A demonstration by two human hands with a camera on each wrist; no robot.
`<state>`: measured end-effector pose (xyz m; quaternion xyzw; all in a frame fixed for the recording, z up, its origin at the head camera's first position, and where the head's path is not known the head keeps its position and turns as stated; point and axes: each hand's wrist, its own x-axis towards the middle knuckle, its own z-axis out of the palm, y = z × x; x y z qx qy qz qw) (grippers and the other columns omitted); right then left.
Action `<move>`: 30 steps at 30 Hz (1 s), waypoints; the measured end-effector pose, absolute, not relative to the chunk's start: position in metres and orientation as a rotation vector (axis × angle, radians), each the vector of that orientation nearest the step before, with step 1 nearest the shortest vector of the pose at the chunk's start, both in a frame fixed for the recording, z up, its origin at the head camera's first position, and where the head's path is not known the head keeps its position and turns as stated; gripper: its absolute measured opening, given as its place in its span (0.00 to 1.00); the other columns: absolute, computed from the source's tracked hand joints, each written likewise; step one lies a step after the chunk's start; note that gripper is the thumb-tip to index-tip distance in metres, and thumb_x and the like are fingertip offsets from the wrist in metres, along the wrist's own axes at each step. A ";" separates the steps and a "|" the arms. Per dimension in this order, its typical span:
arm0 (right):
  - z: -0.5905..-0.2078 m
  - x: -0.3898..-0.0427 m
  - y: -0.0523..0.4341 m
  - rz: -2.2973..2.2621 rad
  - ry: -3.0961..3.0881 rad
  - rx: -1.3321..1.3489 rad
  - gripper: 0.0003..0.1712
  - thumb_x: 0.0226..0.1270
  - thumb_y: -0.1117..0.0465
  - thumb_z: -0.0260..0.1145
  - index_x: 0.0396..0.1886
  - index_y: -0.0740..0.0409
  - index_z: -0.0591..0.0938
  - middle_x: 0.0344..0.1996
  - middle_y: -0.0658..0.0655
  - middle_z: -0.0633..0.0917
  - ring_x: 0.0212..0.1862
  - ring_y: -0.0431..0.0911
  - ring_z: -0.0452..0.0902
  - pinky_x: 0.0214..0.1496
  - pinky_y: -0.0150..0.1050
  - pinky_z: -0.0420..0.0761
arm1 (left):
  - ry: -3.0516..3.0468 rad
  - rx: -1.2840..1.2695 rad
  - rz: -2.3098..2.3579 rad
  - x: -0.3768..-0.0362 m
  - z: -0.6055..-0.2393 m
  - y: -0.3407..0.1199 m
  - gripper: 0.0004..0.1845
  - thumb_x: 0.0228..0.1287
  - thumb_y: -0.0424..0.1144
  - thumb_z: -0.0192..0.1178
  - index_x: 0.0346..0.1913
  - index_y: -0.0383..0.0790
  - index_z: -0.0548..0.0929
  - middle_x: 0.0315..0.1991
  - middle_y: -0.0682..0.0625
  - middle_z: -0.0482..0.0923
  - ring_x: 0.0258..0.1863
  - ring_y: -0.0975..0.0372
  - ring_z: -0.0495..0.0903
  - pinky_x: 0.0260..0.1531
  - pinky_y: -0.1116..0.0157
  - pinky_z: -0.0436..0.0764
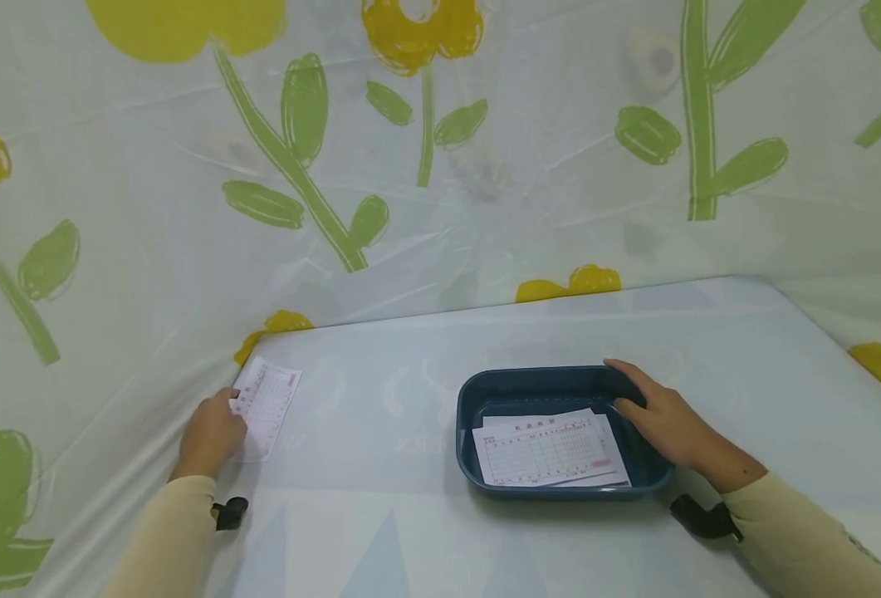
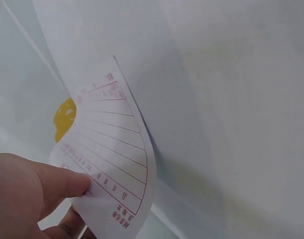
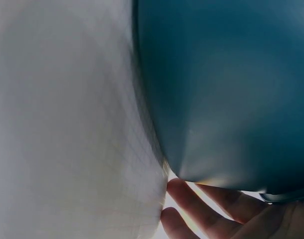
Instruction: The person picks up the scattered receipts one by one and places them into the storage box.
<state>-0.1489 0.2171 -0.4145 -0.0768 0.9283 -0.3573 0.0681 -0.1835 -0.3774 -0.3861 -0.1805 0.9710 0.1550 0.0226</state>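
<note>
At the table's left edge my left hand (image 1: 212, 432) pinches a printed receipt slip (image 1: 266, 407) between thumb and fingers. In the left wrist view the slip (image 2: 114, 149) bends near the thumb, its red ruled lines facing up. My right hand (image 1: 664, 419) grips the right side of a dark blue plastic basin (image 1: 470, 453), the thumb over the rim. Several similar slips (image 1: 540, 453) lie loosely stacked inside the basin. From the right wrist, the basin's outer wall (image 3: 227, 109) fills much of the view, with fingers (image 3: 197, 204) against its edge.
A white table (image 1: 380, 415) lies under the basin and the slip. Behind and to the left hangs a white cloth (image 1: 163, 208) printed with yellow flowers and green leaves, meeting the table's edges. Black straps (image 1: 705, 519) sit at both wrists.
</note>
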 end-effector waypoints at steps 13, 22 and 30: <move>-0.414 -0.148 0.218 -1.098 2.764 -0.234 0.35 0.79 0.53 0.47 0.80 0.52 0.51 0.76 0.71 0.57 0.73 0.74 0.56 0.65 0.74 0.63 | 3.102 -0.428 0.555 -0.173 -0.376 -0.351 0.22 0.74 0.37 0.45 0.66 0.30 0.70 0.55 0.30 0.76 0.47 0.43 0.77 0.42 0.48 0.76; -0.414 -0.148 0.217 -1.094 2.763 -0.227 0.35 0.78 0.53 0.47 0.80 0.52 0.52 0.76 0.72 0.58 0.72 0.74 0.58 0.63 0.74 0.65 | 3.136 -0.383 0.597 -0.171 -0.368 -0.327 0.21 0.76 0.37 0.46 0.67 0.33 0.71 0.58 0.29 0.75 0.49 0.42 0.76 0.44 0.48 0.77; -0.412 -0.149 0.217 -1.082 2.779 -0.234 0.35 0.79 0.54 0.47 0.80 0.52 0.52 0.75 0.72 0.59 0.72 0.73 0.59 0.63 0.73 0.66 | 3.232 -0.256 0.649 -0.170 -0.363 -0.305 0.20 0.76 0.36 0.46 0.66 0.34 0.72 0.57 0.32 0.77 0.52 0.42 0.77 0.47 0.46 0.77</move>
